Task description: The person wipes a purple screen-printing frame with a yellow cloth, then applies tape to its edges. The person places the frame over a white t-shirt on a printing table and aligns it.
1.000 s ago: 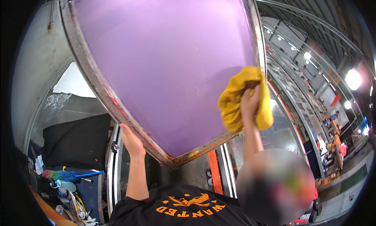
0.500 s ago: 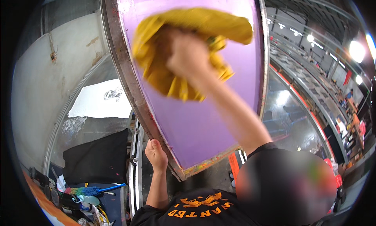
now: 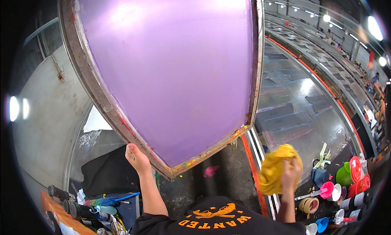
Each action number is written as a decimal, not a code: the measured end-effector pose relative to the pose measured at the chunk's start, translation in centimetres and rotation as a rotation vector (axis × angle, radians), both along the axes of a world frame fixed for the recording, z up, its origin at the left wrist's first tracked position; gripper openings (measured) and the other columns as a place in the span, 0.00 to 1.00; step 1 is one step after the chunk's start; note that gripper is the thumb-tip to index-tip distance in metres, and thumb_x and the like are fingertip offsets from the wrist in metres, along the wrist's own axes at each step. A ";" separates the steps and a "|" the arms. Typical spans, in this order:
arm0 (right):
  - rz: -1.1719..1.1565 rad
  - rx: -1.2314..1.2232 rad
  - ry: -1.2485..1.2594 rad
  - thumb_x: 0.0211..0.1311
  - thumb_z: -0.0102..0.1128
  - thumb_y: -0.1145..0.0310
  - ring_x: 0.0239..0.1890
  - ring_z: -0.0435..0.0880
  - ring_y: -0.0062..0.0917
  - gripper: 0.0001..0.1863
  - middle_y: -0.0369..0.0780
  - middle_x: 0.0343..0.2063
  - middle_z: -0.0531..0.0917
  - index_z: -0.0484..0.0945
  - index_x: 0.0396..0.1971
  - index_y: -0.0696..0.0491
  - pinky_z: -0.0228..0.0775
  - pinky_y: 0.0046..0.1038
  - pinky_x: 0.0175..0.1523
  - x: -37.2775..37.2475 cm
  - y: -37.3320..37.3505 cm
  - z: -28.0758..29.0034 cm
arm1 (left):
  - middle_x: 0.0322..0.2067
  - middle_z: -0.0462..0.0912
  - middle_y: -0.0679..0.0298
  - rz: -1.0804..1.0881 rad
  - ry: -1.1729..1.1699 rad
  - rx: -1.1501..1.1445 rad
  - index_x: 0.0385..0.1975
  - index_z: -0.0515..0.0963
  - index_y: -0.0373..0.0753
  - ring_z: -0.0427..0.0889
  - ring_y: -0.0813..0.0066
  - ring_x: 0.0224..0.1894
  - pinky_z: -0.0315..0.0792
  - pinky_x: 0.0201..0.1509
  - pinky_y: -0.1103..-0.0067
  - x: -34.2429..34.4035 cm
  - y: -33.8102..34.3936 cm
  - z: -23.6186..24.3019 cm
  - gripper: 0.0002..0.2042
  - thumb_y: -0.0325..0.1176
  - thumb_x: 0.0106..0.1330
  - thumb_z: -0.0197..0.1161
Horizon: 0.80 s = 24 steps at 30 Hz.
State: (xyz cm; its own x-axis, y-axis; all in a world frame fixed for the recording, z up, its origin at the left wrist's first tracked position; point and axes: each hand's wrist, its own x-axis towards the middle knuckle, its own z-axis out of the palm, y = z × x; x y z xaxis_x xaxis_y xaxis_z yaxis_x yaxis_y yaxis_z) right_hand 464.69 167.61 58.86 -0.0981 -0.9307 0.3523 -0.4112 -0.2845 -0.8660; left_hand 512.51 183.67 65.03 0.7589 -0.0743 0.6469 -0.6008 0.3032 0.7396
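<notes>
The left hand (image 3: 137, 158) grips the rectangular, colour-stained frame (image 3: 208, 150) of a smooth, glossy purple screen (image 3: 175, 80), above both hands; the right hand (image 3: 290, 174) clutches a crumpled yellow cloth (image 3: 273, 169), apart from it.

Ctr/fwd: framed print screen (image 3: 175, 84), L hand (image 3: 138, 158) on its L rail nr btm corner | R, nearer: rag (image 3: 272, 169) in R hand (image 3: 290, 174) | far R: print table (image 3: 281, 120); tape rolls (image 3: 311, 205) + cup (image 3: 326, 189) lower R | L: fabric sheet (image 3: 104, 169), duster (image 3: 105, 201) just nearer | below screen: floor (image 3: 232, 169)
</notes>
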 end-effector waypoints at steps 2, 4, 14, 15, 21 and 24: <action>-0.323 -0.154 0.154 0.70 0.60 0.69 0.54 0.83 0.35 0.19 0.51 0.51 0.85 0.78 0.54 0.67 0.72 0.34 0.60 -7.5 -1.3 -2.7 | 0.21 0.55 0.78 -0.043 -0.006 -0.024 0.20 0.58 0.43 0.54 0.87 0.25 0.48 0.28 0.80 0.5 -1.5 0.6 0.30 0.62 0.77 0.48; -0.525 -0.169 0.269 0.70 0.59 0.70 0.54 0.83 0.41 0.19 0.53 0.51 0.84 0.78 0.55 0.65 0.72 0.35 0.60 -11.5 -1.4 -4.5 | 0.20 0.52 0.79 -0.061 -0.041 -0.045 0.20 0.54 0.44 0.51 0.88 0.25 0.45 0.27 0.79 1.1 -2.9 1.3 0.30 0.61 0.78 0.47; -0.153 -0.150 0.013 0.69 0.61 0.45 0.71 0.65 0.45 0.43 0.54 0.67 0.67 0.60 0.73 0.59 0.56 0.40 0.74 -10.7 -6.2 -2.2 | 0.21 0.52 0.78 -0.406 -0.033 -0.054 0.21 0.53 0.46 0.51 0.85 0.26 0.47 0.29 0.79 0.1 -11.6 4.6 0.28 0.61 0.78 0.48; -0.089 -0.199 -0.155 0.70 0.58 0.41 0.71 0.65 0.42 0.44 0.52 0.67 0.68 0.60 0.73 0.59 0.55 0.38 0.74 -10.2 -7.1 -1.1 | 0.21 0.52 0.78 -0.465 -0.018 -0.048 0.21 0.54 0.46 0.51 0.85 0.26 0.47 0.29 0.80 -0.2 -12.6 5.0 0.28 0.61 0.78 0.48; 0.140 -0.232 -0.848 0.72 0.48 0.35 0.43 0.84 0.25 0.39 0.41 0.43 0.85 0.75 0.55 0.61 0.77 0.28 0.48 -7.8 -5.9 1.7 | 0.16 0.64 0.74 -0.764 -0.023 0.017 0.20 0.60 0.44 0.63 0.85 0.19 0.56 0.22 0.80 -3.1 -16.7 8.1 0.29 0.61 0.77 0.49; -0.007 -0.355 -0.974 0.73 0.50 0.36 0.35 0.84 0.23 0.34 0.37 0.37 0.85 0.77 0.50 0.57 0.78 0.27 0.40 -7.2 -3.0 2.0 | 0.16 0.69 0.71 -0.752 -0.138 0.041 0.20 0.63 0.43 0.69 0.83 0.18 0.62 0.21 0.80 -3.7 -18.8 9.9 0.29 0.61 0.77 0.48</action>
State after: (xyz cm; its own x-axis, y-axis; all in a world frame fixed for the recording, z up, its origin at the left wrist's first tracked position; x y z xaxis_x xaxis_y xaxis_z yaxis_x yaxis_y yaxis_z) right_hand 457.47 164.60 60.81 -0.4925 -0.7871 0.3714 0.4197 -0.5886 -0.6909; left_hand 508.82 164.90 74.92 0.4066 -0.5650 0.7180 -0.3314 0.6412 0.6922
